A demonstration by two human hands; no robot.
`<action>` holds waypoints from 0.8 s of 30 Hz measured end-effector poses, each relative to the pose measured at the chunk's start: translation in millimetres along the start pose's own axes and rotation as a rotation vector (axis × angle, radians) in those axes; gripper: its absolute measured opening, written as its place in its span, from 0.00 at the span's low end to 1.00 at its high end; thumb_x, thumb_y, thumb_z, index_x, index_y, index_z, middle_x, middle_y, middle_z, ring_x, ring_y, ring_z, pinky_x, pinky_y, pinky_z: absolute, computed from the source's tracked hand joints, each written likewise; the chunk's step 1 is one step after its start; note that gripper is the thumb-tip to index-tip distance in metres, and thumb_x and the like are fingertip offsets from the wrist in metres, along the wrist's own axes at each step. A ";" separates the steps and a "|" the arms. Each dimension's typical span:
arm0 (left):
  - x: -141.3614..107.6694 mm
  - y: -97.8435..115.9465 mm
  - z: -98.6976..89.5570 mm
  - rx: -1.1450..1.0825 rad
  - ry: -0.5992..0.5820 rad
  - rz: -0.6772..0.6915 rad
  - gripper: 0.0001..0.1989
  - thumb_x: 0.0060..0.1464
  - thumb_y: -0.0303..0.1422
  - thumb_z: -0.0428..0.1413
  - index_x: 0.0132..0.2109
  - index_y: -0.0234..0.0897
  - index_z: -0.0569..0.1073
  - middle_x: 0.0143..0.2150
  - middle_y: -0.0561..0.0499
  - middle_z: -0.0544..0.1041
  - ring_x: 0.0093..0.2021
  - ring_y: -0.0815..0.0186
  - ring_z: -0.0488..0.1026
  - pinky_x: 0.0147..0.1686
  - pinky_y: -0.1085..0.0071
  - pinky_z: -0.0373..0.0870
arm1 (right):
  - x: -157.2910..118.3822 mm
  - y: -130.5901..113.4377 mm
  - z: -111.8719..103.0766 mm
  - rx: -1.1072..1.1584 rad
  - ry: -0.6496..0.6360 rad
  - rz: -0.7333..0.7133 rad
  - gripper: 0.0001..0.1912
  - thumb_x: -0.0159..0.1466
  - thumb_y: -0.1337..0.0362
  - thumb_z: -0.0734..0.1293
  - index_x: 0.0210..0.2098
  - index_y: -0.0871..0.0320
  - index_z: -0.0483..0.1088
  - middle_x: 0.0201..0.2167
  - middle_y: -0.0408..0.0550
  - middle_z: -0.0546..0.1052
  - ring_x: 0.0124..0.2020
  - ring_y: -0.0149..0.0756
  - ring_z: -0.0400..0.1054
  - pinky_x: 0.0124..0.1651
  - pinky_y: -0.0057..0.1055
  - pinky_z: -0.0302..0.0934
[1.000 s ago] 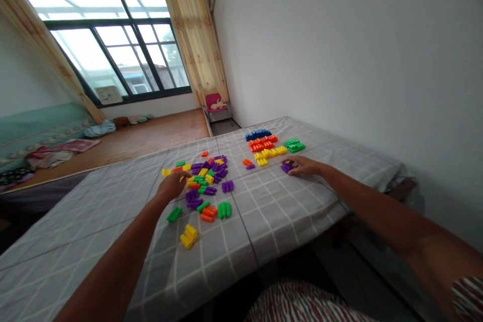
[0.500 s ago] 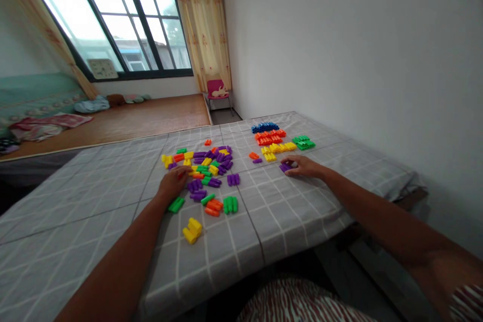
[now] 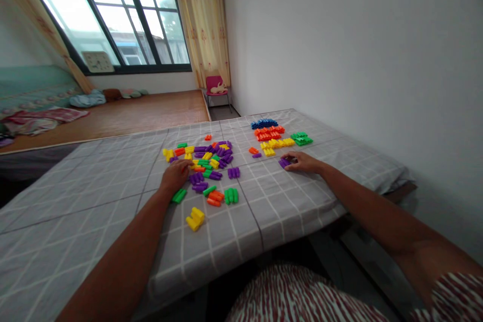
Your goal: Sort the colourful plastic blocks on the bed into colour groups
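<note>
My right hand (image 3: pixel 302 162) is at the right of the table, its thumb and fingers closed around a purple plastic building block (image 3: pixel 284 163) that rests on the cloth. At the left edge of a mixed heap of purple, yellow, green and orange blocks (image 3: pixel 225 159), my left hand (image 3: pixel 177 175) lies with its fingers stretched toward the yellow and green pieces. Its fingertips touch the heap, and the palm is hidden. Beyond my right hand are blocks grouped by colour: blue (image 3: pixel 264 124), orange (image 3: pixel 269 133), yellow (image 3: pixel 277 145) and green (image 3: pixel 301 138).
A grey checked cloth (image 3: pixel 113 201) covers the table. Loose yellow blocks (image 3: pixel 195 219), green blocks (image 3: pixel 231 195) and purple blocks (image 3: pixel 233 172) lie near its front. A white wall (image 3: pixel 339 45) runs along the right. Behind stand a low wooden platform (image 3: pixel 151 110) and a pink chair (image 3: pixel 214 82).
The whole view has shifted slightly. Both hands stay in nearly the same places among the blocks, the right one still on the purple block.
</note>
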State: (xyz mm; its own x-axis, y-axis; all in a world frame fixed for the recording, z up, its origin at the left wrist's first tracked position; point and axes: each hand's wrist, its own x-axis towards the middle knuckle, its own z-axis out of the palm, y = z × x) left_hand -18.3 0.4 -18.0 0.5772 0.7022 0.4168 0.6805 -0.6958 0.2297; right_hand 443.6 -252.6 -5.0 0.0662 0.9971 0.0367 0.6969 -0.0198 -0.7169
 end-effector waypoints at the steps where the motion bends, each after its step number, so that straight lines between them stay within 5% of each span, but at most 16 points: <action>1: -0.2 1.5 -0.8 0.003 0.001 -0.006 0.18 0.53 0.29 0.47 0.45 0.39 0.77 0.50 0.47 0.78 0.52 0.59 0.72 0.55 0.62 0.67 | -0.1 -1.6 -1.1 -0.001 -0.010 0.001 0.32 0.51 0.52 0.73 0.52 0.59 0.71 0.48 0.54 0.75 0.49 0.45 0.70 0.52 0.41 0.64; 9: 9.5 24.9 -34.7 0.057 -0.105 -0.138 0.18 0.54 0.26 0.47 0.46 0.38 0.78 0.48 0.47 0.79 0.49 0.61 0.75 0.51 0.66 0.70 | 25.6 -43.6 3.2 -0.163 0.201 -0.197 0.20 0.59 0.52 0.66 0.47 0.54 0.74 0.47 0.52 0.77 0.45 0.45 0.71 0.43 0.39 0.67; 16: -15.8 53.7 -52.1 0.056 -0.148 -0.129 0.17 0.53 0.25 0.49 0.45 0.40 0.79 0.48 0.48 0.80 0.49 0.60 0.75 0.53 0.65 0.69 | 72.0 -111.8 65.4 -0.255 -0.021 -0.412 0.13 0.61 0.63 0.66 0.45 0.55 0.74 0.42 0.48 0.79 0.37 0.37 0.74 0.44 0.34 0.65; 24: -35.5 44.9 -48.8 -0.045 -0.095 -0.119 0.16 0.54 0.25 0.49 0.43 0.39 0.79 0.49 0.49 0.79 0.51 0.62 0.75 0.54 0.66 0.68 | 142.9 -140.3 123.3 -0.407 0.039 -0.255 0.16 0.58 0.56 0.70 0.43 0.56 0.74 0.43 0.51 0.79 0.45 0.41 0.73 0.46 0.32 0.64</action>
State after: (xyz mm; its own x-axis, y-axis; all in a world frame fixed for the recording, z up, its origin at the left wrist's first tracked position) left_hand -30.3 -63.2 20.4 0.5354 0.7897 0.2996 0.7269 -0.6114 0.3126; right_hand 267.2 -98.3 15.0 -0.1218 0.9705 0.2080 0.9168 0.1903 -0.3510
